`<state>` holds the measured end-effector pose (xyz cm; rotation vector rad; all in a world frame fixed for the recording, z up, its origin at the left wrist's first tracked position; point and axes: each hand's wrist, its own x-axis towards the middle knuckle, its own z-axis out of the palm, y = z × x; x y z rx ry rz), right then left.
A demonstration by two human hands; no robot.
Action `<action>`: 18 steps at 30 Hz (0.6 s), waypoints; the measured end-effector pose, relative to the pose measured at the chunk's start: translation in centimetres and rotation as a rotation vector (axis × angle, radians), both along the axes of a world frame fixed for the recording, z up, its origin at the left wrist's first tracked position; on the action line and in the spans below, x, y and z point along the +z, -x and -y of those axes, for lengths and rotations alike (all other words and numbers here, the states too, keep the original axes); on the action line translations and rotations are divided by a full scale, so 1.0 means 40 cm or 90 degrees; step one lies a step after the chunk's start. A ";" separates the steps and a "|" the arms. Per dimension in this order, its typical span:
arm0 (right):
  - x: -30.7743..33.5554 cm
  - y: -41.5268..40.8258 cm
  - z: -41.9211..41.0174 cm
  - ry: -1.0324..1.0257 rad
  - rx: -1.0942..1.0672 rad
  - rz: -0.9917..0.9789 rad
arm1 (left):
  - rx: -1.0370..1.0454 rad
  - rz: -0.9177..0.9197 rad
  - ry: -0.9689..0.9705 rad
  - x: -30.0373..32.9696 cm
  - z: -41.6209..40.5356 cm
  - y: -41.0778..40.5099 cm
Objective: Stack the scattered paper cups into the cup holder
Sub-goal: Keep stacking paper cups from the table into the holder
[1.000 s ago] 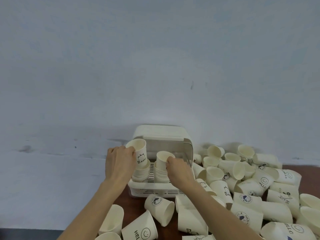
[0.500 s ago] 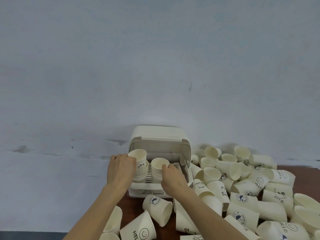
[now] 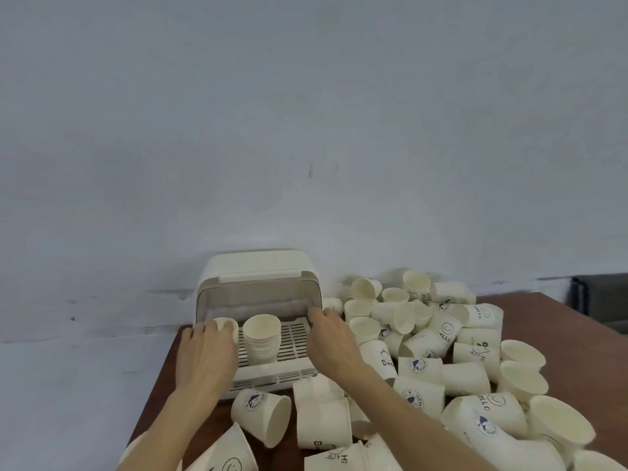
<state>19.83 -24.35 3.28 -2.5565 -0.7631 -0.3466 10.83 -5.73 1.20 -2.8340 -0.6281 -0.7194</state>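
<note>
The cream cup holder stands at the back of the table with its lid raised. On its slatted tray stands a middle stack of paper cups, free of both hands. My left hand wraps around the left cup stack, of which only the top rim shows past my fingers. My right hand holds nothing, and its fingertips touch the holder's right wall. Scattered paper cups, printed with "HELLO" and "Bear", lie in a heap to the right.
More cups lie on their sides just in front of the holder, between my forearms. The brown table ends close to the holder's left side. A pale wall rises right behind it. A dark object sits past the far right corner.
Both cups went down onto their stacks. My right hand let go of the middle stack and moved right to the holder's wall. My left hand sank lower over the left stack.
</note>
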 end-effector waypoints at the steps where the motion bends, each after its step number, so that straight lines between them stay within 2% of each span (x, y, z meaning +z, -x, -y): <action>1: 0.004 -0.013 0.025 -0.030 -0.023 -0.008 | -0.019 0.014 0.002 0.005 0.019 -0.010; 7: -0.008 -0.116 0.180 -0.139 -0.211 -0.080 | -0.170 0.074 0.062 0.047 0.168 -0.082; 10: -0.031 -0.169 0.237 -0.128 -0.279 -0.126 | -0.238 0.071 0.057 0.053 0.242 -0.122; 18: -0.079 -0.263 0.290 -0.063 -0.317 -0.194 | -0.286 -0.057 0.062 0.042 0.371 -0.242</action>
